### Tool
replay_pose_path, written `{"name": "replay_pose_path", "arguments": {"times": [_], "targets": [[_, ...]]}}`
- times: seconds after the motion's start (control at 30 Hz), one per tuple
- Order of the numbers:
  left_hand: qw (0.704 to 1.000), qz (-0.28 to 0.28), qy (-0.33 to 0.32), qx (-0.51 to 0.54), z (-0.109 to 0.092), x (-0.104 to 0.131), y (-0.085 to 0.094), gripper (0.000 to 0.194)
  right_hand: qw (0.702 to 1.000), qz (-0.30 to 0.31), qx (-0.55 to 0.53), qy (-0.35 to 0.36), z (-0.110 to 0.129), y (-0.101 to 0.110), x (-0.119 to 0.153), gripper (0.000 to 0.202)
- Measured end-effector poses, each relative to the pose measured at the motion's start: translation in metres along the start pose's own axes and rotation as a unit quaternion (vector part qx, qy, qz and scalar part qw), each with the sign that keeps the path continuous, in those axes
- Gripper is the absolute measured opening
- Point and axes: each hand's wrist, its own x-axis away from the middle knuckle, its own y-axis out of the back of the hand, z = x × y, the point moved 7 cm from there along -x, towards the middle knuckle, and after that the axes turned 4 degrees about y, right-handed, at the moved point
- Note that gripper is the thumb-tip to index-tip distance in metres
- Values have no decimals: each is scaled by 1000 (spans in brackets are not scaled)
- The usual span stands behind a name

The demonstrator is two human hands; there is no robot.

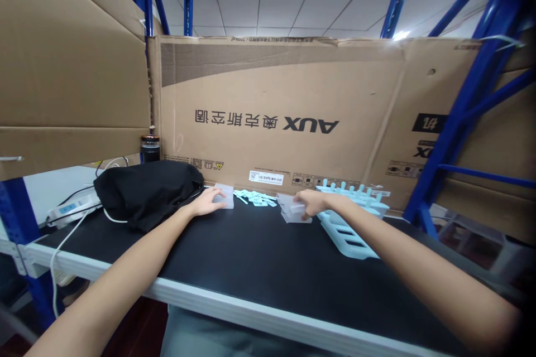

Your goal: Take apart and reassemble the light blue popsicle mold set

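Observation:
My left hand (206, 202) has its fingers closed on the edge of a translucent plastic piece (227, 196) at the back of the black tabletop. In my right hand (310, 202) is a translucent plastic mold (288, 213), gripped from above on its right side. Between the two lies a loose heap of light blue plastic sticks (257, 199). Close by my right wrist stands a light blue ice-pop mold rack (349, 246), with several stick handles upright in its top. My right forearm hides part of that rack.
A black cloth bag (146, 192) lies left of my left hand, beside a white power strip (75, 206) with cables. Behind stands a large cardboard sheet (268, 83). Blue shelf posts (452, 122) flank the black tabletop (251, 256). A dark bottle (150, 149) stands behind the bag.

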Motion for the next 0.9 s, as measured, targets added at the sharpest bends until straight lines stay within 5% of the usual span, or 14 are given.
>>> {"name": "replay_pose_path", "arguments": {"times": [0.13,0.67,0.9], "targets": [[1000,2,-3,-1,-1,1,0,39,1000,-19,-18,8,4,-2,5,62],[1000,3,-4,-4,-2,1,0,39,1000,-22,-12,-3,-6,-6,10,56],[1000,1,1,-2,-4,1,1,38,998,-30,-52,7,-7,-3,14,70]]}}
